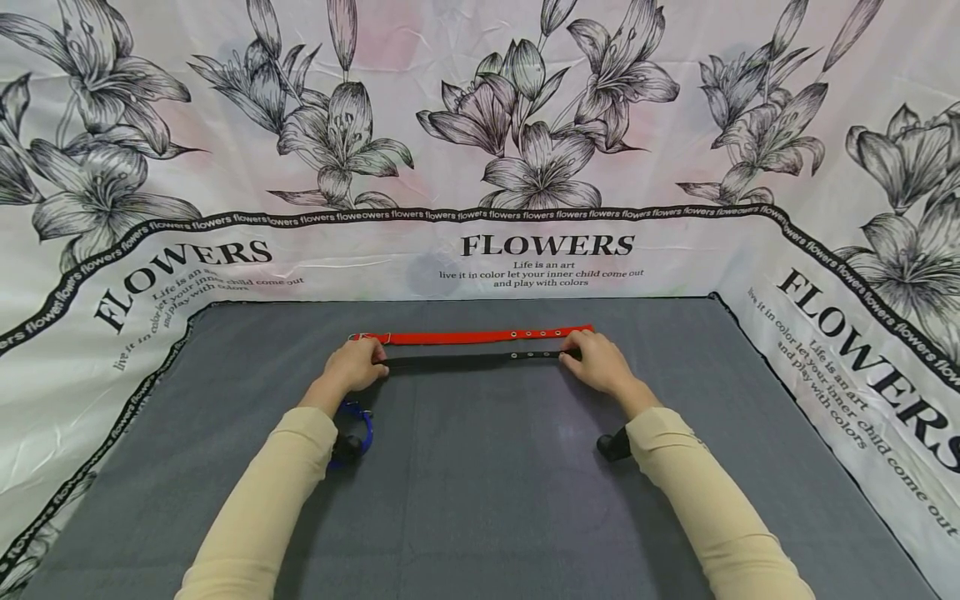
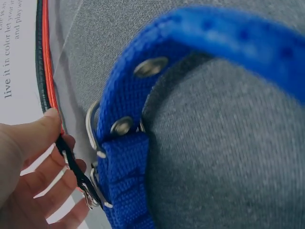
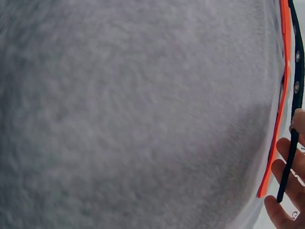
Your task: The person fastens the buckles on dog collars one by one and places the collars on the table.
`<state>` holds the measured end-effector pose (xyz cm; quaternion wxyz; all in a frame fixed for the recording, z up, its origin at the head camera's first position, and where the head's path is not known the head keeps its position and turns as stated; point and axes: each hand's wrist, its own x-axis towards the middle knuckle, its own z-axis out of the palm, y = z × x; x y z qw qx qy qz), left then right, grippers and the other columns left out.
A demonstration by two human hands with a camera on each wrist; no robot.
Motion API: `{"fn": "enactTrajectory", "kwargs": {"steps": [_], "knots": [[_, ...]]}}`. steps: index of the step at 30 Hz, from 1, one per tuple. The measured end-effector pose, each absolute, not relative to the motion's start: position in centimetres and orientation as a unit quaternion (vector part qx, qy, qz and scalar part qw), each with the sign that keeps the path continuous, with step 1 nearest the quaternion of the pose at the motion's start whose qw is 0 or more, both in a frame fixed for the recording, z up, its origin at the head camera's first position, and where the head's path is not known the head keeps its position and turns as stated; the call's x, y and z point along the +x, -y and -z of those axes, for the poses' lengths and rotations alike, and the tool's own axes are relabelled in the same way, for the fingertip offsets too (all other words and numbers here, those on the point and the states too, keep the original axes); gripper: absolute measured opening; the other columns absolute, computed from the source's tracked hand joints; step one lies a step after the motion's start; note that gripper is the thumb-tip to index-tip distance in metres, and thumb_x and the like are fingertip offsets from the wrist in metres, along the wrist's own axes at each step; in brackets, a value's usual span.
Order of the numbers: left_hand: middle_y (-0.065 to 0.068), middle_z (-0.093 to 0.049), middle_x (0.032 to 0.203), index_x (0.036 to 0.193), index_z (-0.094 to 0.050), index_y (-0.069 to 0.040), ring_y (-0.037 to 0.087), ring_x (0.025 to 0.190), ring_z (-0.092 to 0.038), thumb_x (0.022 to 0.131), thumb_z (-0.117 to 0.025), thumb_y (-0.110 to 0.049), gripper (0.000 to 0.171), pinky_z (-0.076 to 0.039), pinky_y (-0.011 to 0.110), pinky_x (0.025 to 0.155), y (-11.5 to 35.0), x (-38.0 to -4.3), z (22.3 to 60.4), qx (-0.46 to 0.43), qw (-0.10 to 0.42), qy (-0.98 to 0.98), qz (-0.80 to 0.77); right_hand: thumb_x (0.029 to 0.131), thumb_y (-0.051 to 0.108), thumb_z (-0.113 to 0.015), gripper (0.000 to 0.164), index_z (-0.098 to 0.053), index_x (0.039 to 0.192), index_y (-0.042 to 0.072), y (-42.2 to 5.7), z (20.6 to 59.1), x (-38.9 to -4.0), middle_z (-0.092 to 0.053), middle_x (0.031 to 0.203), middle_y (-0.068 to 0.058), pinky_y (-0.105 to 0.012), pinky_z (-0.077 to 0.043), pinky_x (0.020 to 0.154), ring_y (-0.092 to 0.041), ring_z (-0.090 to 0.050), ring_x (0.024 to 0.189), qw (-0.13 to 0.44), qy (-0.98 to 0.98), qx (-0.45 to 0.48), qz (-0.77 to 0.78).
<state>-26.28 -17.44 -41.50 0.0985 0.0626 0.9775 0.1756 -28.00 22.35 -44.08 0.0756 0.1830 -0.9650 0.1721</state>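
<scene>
A black collar (image 1: 457, 362) with metal eyelets is stretched straight between both hands. My left hand (image 1: 356, 364) pinches its buckle end between thumb and fingers; the metal buckle (image 2: 88, 193) hangs by the fingers in the left wrist view. The eyelet end is pinched by my right hand (image 1: 597, 360), and its tip (image 3: 280, 195) runs past the fingers. Just behind lies a red collar (image 1: 457, 337), laid out straight and nearly parallel to the black one. A blue collar (image 1: 367, 429), curved into a loop, sits beside the left wrist, partly hidden by it.
Grey cloth (image 1: 480, 483) covers the table. A white floral cloth (image 1: 420, 258) with printed lettering rises behind it and along both sides. Dark wrist-worn devices (image 1: 615, 446) stick out from the inner sides of both wrists.
</scene>
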Motion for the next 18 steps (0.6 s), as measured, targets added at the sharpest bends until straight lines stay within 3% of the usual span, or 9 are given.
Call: {"fn": "enactTrajectory", "kwargs": {"steps": [6,11,18], "knots": [[0.013,-0.06,0.101,0.105,-0.058,-0.004,0.028,0.089,-0.056,0.091,-0.059,-0.02,0.021,-0.046,0.044,0.078,17.7,-26.0,41.1,0.083,0.079,-0.973,-0.199,0.088,0.02,-0.061,0.016,-0.064,0.099,0.009,-22.6,43.5,-28.0,-0.062,0.098,-0.01,-0.046,-0.045,0.082,-0.029,-0.058,0.092,0.067,0.964,0.18,-0.185],[0.014,-0.061,0.103,0.108,-0.059,-0.005,0.026,0.087,-0.057,0.093,-0.054,-0.017,0.019,-0.046,0.042,0.076,18.0,-25.9,41.0,0.101,0.069,-0.966,-0.229,0.091,0.02,-0.058,0.014,-0.065,0.097,0.009,-22.9,43.4,-28.0,-0.062,0.094,-0.008,-0.042,-0.046,0.076,-0.024,-0.057,0.083,0.084,0.961,0.184,-0.186],[0.018,-0.06,0.112,0.112,-0.059,-0.003,0.033,0.101,-0.056,0.093,-0.047,-0.005,0.023,-0.045,0.047,0.085,18.7,-25.5,40.9,0.143,0.057,-0.955,-0.253,0.091,0.013,-0.056,0.012,-0.065,0.096,0.008,-23.3,42.9,-27.7,-0.064,0.09,-0.008,-0.042,-0.046,0.071,-0.023,-0.057,0.077,0.102,0.96,0.189,-0.181]]}}
